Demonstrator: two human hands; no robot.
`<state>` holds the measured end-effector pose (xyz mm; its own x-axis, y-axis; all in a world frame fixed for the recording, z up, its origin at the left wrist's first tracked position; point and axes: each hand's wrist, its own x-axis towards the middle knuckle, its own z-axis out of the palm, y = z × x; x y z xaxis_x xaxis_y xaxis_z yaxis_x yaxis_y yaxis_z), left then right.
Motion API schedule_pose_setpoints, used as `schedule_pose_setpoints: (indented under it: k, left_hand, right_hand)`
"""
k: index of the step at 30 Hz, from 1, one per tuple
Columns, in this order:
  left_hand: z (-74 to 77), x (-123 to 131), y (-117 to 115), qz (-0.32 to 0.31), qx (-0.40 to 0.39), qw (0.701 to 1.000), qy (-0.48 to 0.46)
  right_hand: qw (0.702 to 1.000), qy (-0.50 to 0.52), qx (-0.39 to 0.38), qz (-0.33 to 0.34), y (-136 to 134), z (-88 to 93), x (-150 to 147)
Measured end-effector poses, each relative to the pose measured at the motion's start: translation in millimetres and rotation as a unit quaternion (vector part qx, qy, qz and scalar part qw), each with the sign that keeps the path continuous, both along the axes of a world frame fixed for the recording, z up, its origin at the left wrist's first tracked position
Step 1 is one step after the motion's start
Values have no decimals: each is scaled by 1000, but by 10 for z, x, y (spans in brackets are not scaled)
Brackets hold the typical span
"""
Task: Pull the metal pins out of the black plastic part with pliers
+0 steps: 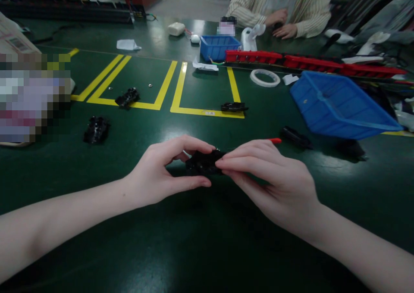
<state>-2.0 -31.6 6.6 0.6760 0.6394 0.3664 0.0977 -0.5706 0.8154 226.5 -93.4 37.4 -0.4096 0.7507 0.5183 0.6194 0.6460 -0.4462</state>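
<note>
My left hand [161, 168] holds a small black plastic part [202, 163] from the left, fingers along its far side and the thumb along its near side. My right hand [274, 176] is closed at the part's right end, its fingertips pinched together against it. Behind the right knuckles a red tip [275, 141] pokes out; what it belongs to is hidden by the hand. Similar black parts lie on the green table beyond: one at the left [96, 129], another on the yellow tape [128, 97], and a flatter black piece [234, 107] near the middle.
A tilted blue bin [343, 105] stands at the right, with a black piece [296, 137] beside it. Farther back are a tape roll [265, 78], a red strip [310, 63] and a smaller blue bin [218, 47]. A person in a striped sleeve [312, 15] sits opposite.
</note>
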Motion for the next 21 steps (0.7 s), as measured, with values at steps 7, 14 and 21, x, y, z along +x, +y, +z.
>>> schedule_pose_setpoints:
  k: [7,14,21]
  left_hand:
    - [4,12,14,-4,22,1000,13]
    - [2,22,2,-16,19,1000,11]
    - [21,34,5,-14,14,999,25]
  right_hand:
    - [1000,3,-19,-1,-19,-36,-19]
    - [1000,11,-23,7,-32,-43,-43]
    - [999,-30,-13,0,-26,-78,-39]
